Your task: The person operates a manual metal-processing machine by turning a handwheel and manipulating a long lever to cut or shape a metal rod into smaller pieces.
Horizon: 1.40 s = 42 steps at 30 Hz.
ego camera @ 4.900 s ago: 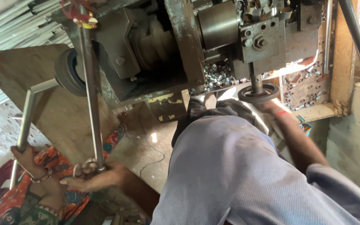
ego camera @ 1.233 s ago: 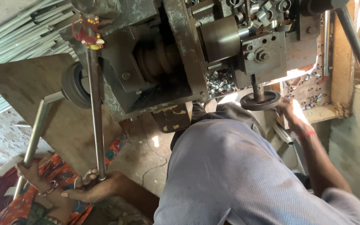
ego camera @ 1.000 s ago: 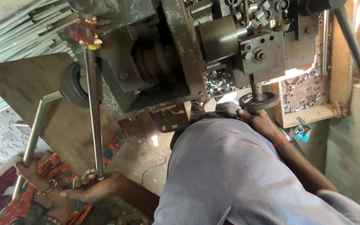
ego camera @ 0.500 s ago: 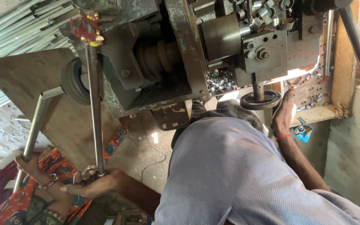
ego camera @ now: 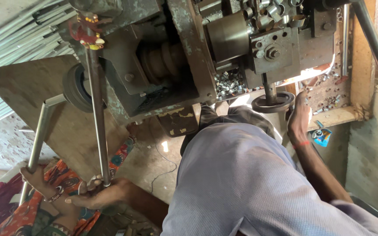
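While the left hand grips the foot of a long steel rod feeding into the lathe-like machine, the right hand rests open-fingered against the black handwheel. Work seems mid-feed; turning that wheel looks the likely requirement.

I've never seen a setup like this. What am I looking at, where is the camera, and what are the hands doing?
The camera sits on the worker's head and looks down over their grey shirt at an old metal lathe-like machine. Their left hand grips the lower end of a long steel rod feeding into the machine. Their right hand rests on a dark round handwheel. Small cut metal rings lie piled on the machine. At lower left, a second person's hand holds another rod.
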Available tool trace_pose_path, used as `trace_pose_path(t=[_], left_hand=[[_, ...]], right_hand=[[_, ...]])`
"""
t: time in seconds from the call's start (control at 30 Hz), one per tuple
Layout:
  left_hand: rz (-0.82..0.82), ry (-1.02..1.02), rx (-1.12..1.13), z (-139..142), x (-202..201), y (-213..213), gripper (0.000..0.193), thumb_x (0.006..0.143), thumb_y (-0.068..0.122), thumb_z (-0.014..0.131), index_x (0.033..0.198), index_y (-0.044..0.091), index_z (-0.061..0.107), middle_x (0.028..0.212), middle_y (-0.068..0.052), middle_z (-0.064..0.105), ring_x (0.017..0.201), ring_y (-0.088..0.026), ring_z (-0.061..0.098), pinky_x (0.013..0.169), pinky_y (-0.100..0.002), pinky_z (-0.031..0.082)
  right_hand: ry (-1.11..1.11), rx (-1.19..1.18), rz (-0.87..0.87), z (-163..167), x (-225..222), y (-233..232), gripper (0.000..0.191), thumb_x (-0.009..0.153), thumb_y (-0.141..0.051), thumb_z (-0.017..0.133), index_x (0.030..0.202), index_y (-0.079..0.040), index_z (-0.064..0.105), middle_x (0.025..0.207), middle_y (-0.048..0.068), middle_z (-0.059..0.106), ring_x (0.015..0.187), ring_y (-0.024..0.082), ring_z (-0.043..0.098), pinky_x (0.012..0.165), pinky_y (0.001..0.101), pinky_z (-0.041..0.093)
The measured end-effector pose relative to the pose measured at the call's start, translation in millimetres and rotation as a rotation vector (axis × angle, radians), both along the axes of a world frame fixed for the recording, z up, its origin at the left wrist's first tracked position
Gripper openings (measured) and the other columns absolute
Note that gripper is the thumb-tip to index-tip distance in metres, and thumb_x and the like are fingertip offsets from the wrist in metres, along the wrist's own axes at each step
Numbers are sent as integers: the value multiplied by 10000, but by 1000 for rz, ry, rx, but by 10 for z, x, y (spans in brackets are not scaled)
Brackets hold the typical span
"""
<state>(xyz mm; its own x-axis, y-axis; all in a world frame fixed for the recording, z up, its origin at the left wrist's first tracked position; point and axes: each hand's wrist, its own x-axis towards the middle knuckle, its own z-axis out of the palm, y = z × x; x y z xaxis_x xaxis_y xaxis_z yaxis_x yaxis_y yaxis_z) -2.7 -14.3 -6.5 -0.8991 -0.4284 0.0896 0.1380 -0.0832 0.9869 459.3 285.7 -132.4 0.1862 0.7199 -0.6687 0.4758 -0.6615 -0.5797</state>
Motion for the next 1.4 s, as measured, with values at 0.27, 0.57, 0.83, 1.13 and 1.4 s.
trace_pose_path(t=[0.27, 0.57, 0.83, 1.13, 1.4], left_hand=[[66, -71, 8, 117, 46, 123, 492, 1033, 515, 604, 844, 62, 573, 625, 10, 451, 523, -107, 474, 491, -234, 420], [-10, -25, 1, 95, 64, 137, 486, 1040, 510, 586, 845, 65, 575, 607, 6, 448, 514, -101, 481, 495, -233, 442], [-22, -37, -41, 12, 357, 38, 500, 1037, 529, 583, 856, 63, 581, 658, 10, 478, 546, -104, 490, 479, -209, 375], [58, -60, -47, 99, -12, 96, 496, 1022, 552, 575, 843, 91, 539, 606, 28, 394, 516, -105, 442, 486, -231, 397], [94, -48, -37, 118, 45, 195, 502, 997, 540, 609, 806, 80, 549, 596, 20, 419, 496, -103, 447, 461, -227, 402]], right_hand=[[45, -248, 643, -27, -432, 136, 506, 1073, -481, 493, 1024, 5, 628, 1012, 117, 539, 923, 248, 477, 776, 394, 366], [451, -445, 835, 350, -53, 317, 562, 884, -180, 509, 1436, -81, 541, 1432, 147, 618, 1346, 252, 521, 1079, 396, 351], [-47, -32, 1353, -130, -233, 644, 365, 995, -191, 438, 1259, -95, 671, 1130, 165, 702, 1002, 285, 670, 905, 420, 540], [377, -369, 663, 289, -319, 201, 337, 958, -143, 456, 1185, -56, 689, 1107, 151, 760, 1072, 242, 723, 1036, 376, 500], [209, 140, 890, -32, -60, 214, 313, 981, -218, 570, 1204, -15, 655, 1103, 122, 672, 1017, 270, 637, 873, 375, 494]])
